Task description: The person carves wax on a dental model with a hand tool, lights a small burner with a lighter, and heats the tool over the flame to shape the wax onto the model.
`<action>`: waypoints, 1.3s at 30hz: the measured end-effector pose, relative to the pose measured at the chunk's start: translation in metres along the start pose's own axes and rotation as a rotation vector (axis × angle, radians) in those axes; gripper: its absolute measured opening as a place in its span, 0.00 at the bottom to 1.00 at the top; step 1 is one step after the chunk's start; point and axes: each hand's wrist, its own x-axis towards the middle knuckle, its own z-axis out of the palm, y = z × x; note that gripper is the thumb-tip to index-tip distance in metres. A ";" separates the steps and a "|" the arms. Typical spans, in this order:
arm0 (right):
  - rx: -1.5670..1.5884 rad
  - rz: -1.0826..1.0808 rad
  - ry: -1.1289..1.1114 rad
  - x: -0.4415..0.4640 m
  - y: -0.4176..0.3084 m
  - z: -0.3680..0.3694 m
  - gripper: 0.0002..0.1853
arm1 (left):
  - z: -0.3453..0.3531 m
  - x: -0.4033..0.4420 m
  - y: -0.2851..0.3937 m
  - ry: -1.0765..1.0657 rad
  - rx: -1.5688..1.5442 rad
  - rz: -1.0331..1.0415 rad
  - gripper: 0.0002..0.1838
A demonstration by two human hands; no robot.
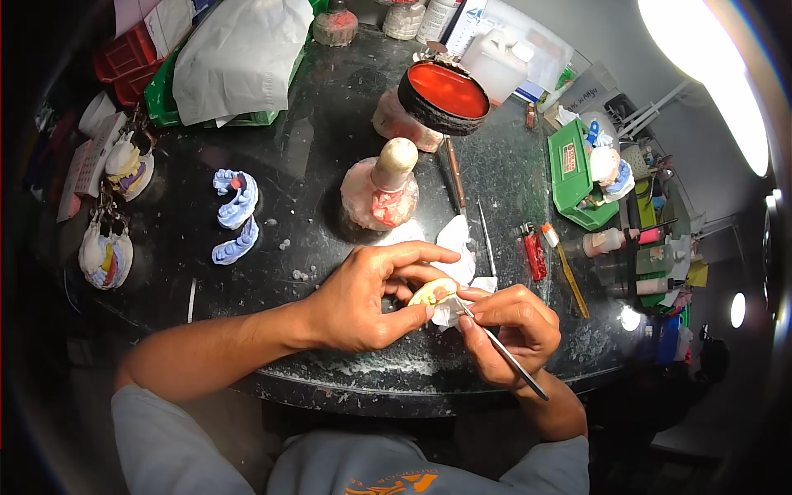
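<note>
My left hand [359, 301] pinches a small, curved, cream-yellow dental piece [425, 294] with a reddish-brown patch, between thumb and fingers. In my right hand [516, 326] is a slim metal dental carver [518, 367], gripped like a pen, its tip at the right side of the piece. Under and behind the hands lies crumpled white tissue [456, 247]. Just beyond my left hand stands a wax-smeared spirit lamp [375, 194] with a pale rounded cap. A wooden-handled tool [455, 173] and a thin metal instrument [485, 238] lie past my right hand.
A round black pan of red wax [445, 89] sits farther back. Blue dental casts [239, 206] and mounted models [106, 256] stand on the left. To the right are a red lighter [534, 252], a yellow-handled brush [569, 276] and a green bin [569, 173].
</note>
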 end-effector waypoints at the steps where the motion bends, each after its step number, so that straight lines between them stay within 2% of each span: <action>1: 0.004 0.000 -0.004 0.000 -0.001 0.000 0.09 | 0.000 -0.001 0.002 0.003 0.011 -0.002 0.31; 11: 0.010 0.002 -0.017 0.001 0.002 -0.003 0.10 | 0.001 0.002 0.001 0.010 0.006 -0.002 0.29; 20: 0.006 -0.011 -0.011 0.002 0.002 -0.002 0.09 | 0.003 0.002 -0.007 0.060 -0.109 -0.005 0.20; 29: -0.020 -0.022 0.013 0.003 0.002 -0.003 0.09 | 0.003 0.002 -0.007 0.070 -0.036 0.036 0.19; 32: -0.012 -0.029 0.020 0.004 0.000 -0.003 0.08 | 0.002 0.002 -0.001 0.040 0.019 -0.024 0.20; 39: 0.049 -0.038 0.054 0.003 -0.001 0.005 0.07 | 0.008 0.004 0.000 0.094 -0.016 0.003 0.20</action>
